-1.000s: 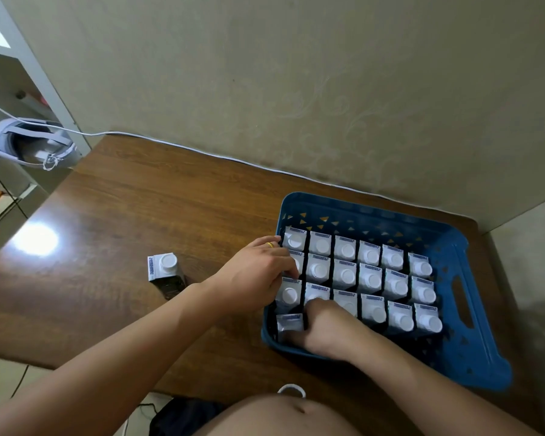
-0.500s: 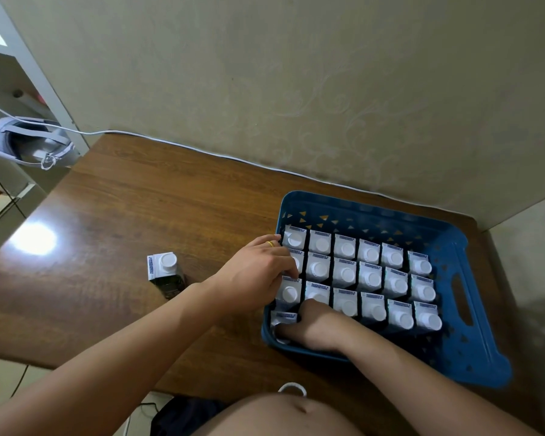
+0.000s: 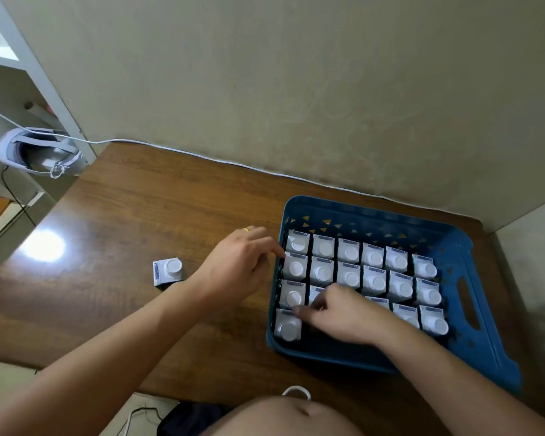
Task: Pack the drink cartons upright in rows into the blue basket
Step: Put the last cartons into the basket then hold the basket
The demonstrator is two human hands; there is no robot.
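Now the right hand (image 3: 337, 313) pinches the top of the newest carton (image 3: 287, 325), seating it upright in the blue basket's (image 3: 479, 347) front row; the left hand (image 3: 238, 265), fingers loosely curled, steadies the rows; one carton (image 3: 168, 272) waits on the table (image 3: 123, 221).

upright drink cartons (image 3: 373, 273) in rows in the blue basket (image 3: 472, 338), both hands at its left side, one carton (image 3: 168, 271) on the table (image 3: 114, 215)

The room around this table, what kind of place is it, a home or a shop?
Probably a home room, though not certain. A wooden table stands against a plain wall, a loose white cable runs along its back edge, and a white headset lies on a shelf beside it.
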